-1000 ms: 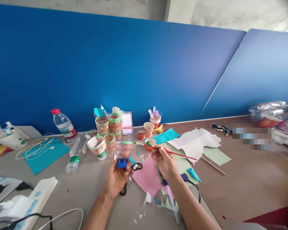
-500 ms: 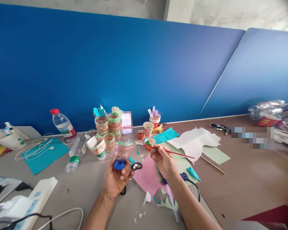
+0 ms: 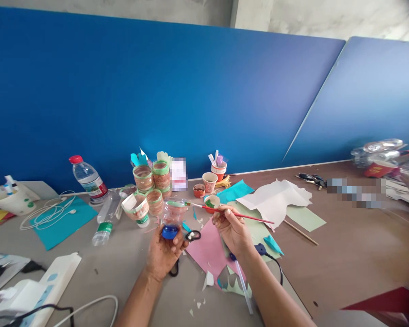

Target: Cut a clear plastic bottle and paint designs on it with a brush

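Observation:
My left hand is closed around the blue cap of a cut-off clear plastic bottle top, held cap down. Its upper part carries brownish and green paint. In my right hand is a paintbrush with a thin red handle, pinched between thumb and fingers. The bristles are at the bottle top's right rim; whether they touch it I cannot tell. Just behind the brush stands a paper cup of green paint. Several painted cut containers stand grouped behind my left hand.
A water bottle with a red cap and a fallen clear bottle are at the left. A power strip lies front left. Pink paper, white paper, a glue gun and scraps cover the middle. Scissors lie farther right.
The view has shifted very slightly. Both hands keep almost the same pose, with the brush still at the rim of the bottle top.

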Available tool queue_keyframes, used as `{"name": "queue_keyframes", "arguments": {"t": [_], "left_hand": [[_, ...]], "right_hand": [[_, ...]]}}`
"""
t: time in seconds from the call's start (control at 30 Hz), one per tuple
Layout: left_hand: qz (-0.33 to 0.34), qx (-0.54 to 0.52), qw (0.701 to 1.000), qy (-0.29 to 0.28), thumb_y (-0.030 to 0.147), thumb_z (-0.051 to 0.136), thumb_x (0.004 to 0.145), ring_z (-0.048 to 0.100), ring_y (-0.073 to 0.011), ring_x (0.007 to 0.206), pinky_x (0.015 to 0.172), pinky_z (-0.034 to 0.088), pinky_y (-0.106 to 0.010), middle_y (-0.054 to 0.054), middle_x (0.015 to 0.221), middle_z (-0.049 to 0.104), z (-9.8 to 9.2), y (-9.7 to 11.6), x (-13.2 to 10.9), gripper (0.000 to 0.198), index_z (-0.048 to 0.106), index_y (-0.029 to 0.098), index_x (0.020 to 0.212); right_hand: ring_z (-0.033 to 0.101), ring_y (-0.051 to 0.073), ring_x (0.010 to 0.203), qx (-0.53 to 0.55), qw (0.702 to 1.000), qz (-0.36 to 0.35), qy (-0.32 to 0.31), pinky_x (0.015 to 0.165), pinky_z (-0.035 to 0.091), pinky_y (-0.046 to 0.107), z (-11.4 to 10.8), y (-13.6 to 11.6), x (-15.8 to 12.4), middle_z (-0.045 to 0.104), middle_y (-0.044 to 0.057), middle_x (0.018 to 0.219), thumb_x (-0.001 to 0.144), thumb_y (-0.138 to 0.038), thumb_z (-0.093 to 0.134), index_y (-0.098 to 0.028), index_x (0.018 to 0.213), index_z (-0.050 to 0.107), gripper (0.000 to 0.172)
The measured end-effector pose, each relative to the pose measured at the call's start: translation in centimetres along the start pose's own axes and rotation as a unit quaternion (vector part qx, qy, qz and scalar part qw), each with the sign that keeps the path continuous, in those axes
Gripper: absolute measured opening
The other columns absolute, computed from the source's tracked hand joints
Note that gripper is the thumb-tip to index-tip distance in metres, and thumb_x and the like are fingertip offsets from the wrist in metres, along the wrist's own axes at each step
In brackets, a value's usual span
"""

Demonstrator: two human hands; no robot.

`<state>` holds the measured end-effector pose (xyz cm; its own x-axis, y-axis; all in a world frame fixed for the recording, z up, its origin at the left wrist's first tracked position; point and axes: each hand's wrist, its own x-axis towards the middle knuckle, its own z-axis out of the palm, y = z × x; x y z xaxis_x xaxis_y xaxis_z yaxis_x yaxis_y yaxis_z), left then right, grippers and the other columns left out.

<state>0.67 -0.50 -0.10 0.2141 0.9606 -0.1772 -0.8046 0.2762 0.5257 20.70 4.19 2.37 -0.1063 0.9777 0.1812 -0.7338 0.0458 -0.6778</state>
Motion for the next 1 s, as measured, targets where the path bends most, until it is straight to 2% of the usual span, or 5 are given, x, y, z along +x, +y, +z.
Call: {"name": "queue_keyframes", "arguments": {"t": [0.2,0.5,0.63,0.77,1.0], "left_hand": [[-0.004,0.016,1.0,0.003,0.04,0.052,0.086,0.038,-0.0061,0.042,0.072,0.052,-0.032,0.004,0.054,0.05,0.01,-0.1,-0.03,0.034,0.066,0.01,0.081],[0.003,-0.016,1.0,-0.015,0.036,0.051,0.086,0.034,-0.0049,0.04,0.071,0.052,-0.032,0.005,0.053,0.047,0.08,0.22,-0.32,0.029,0.065,0.011,0.078],[-0.001,-0.013,1.0,-0.017,0.036,0.053,0.084,0.034,-0.005,0.04,0.07,0.052,-0.031,0.004,0.052,0.048,0.11,0.19,-0.2,0.03,0.066,0.011,0.077],[-0.007,-0.008,1.0,-0.019,0.036,0.053,0.084,0.034,-0.0052,0.04,0.071,0.052,-0.031,0.004,0.052,0.048,0.21,0.13,-0.17,0.029,0.065,0.011,0.075],[0.0,-0.003,1.0,-0.005,0.038,0.053,0.084,0.034,-0.0053,0.04,0.069,0.051,-0.032,0.005,0.053,0.046,0.14,0.12,-0.22,0.03,0.064,0.012,0.075]], "right_hand": [[0.058,0.013,0.057,-0.016,1.0,0.009,0.003,0.054,0.045,0.026,-0.21,0.21,0.09,0.069,0.003,0.069,0.075,-0.033,0.075,-0.019,0.083,0.072,0.016],[0.057,0.012,0.055,-0.016,0.999,0.009,0.026,0.054,0.045,0.026,-0.65,0.02,0.46,0.068,0.002,0.068,0.073,-0.032,0.075,-0.019,0.081,0.072,0.016],[0.057,0.011,0.055,0.02,1.0,0.016,0.009,0.055,0.045,0.024,-0.48,-0.01,0.3,0.068,0.001,0.066,0.074,-0.034,0.076,-0.021,0.081,0.072,0.015],[0.057,0.012,0.056,0.01,1.0,0.021,-0.004,0.056,0.045,0.025,-0.3,0.2,0.04,0.068,0.002,0.067,0.074,-0.034,0.075,-0.02,0.081,0.072,0.016],[0.056,0.012,0.054,-0.012,0.999,0.018,0.029,0.054,0.045,0.027,-0.93,0.11,0.56,0.067,0.002,0.067,0.074,-0.033,0.074,-0.019,0.081,0.071,0.015]]}}
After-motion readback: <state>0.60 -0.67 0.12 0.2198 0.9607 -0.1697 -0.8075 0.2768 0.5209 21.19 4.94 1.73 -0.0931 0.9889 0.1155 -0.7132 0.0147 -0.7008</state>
